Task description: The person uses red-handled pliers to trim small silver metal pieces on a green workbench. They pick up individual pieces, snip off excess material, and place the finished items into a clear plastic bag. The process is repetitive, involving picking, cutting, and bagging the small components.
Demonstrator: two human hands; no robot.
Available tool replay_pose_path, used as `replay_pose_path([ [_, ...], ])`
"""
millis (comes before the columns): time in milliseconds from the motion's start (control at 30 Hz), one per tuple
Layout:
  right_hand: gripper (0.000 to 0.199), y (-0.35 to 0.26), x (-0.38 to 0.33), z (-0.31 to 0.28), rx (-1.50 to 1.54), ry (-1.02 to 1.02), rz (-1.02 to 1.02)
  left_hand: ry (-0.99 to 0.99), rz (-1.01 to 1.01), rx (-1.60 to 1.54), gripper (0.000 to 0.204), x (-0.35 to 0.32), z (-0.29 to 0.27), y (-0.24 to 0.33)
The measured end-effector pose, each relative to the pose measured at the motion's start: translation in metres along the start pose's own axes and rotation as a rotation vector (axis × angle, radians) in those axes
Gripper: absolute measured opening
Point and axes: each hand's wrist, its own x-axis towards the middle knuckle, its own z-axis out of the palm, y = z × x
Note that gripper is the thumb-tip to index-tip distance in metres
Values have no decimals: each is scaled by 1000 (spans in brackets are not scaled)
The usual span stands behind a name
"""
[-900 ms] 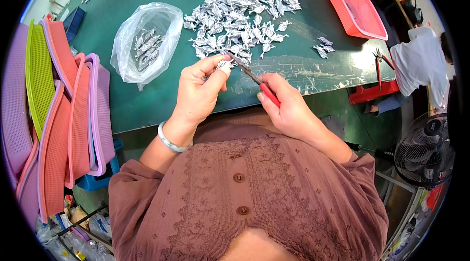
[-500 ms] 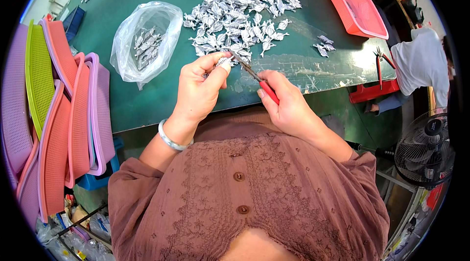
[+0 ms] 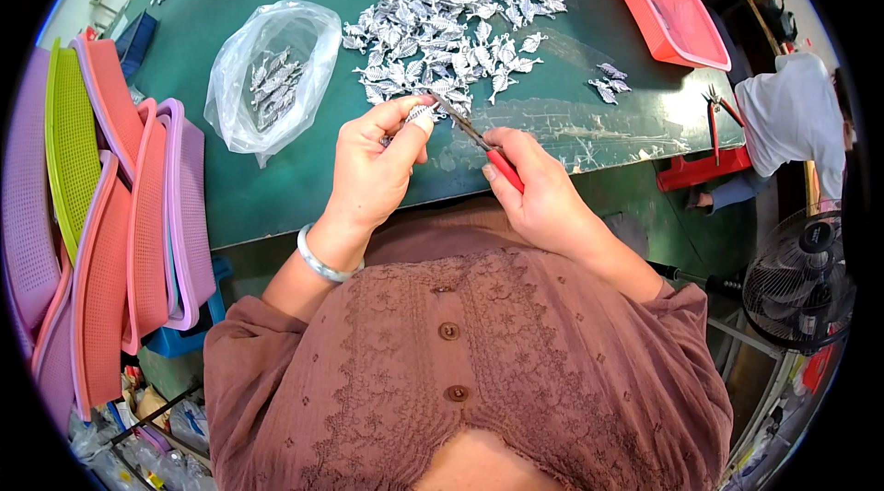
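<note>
Between thumb and fingers, my left hand [image 3: 376, 159] pinches a small silver leaf-shaped metal piece [image 3: 419, 113], partly hidden by the fingers. My right hand [image 3: 539, 187] is wrapped round a red-handled file or plier-like hand tool [image 3: 502, 166]. Its dark metal end meets the leaf piece at my left fingertips; whether it has one jaw or two is too small to tell. Just beyond my hands spreads a large pile of silver leaf pieces [image 3: 442, 30]. To the left, an open clear plastic bag [image 3: 313, 40] holds several more.
A few leaf pieces [image 3: 609, 84] lie apart at the right, near a pink plastic basket [image 3: 668, 7]. Pliers [image 3: 714, 122] with red handles rest at the table's right edge. Stacked baskets [image 3: 101, 215] crowd the left. A fan [image 3: 799, 279] and a person [image 3: 796, 113] are at the right.
Almost nothing differs. Both hands keep the same grip, and the tool in my right hand has shifted very slightly.
</note>
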Motion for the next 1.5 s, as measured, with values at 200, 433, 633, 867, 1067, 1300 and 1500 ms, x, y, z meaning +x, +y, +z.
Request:
replay_pose_path([
  [200, 34, 2, -1, -3, 29, -24, 48, -59, -18, -33, 23, 0, -3, 1],
  [433, 35, 0, -3, -6, 25, -28, 53, -102, -54, -85, 23, -2, -4, 3],
  [633, 35, 0, -3, -6, 20, -30, 35, -107, -52, -78, 18, 1, -5, 1],
  [867, 35, -2, -4, -2, 37, -31, 60, -66, 36, -45, 17, 2, 0, -3],
  [1067, 33, -1, -4, 0, -53, -1, -8, -49, 51, -13, 16, 2, 2, -1],
  [1300, 31, -2, -4, 1, -68, 17, -31, -36, 60, 18, 16, 3, 3, -3],
  [1500, 31, -1, -4, 3, -98, 22, -25, -23, 56, 18, 17, 4, 4, -6],
])
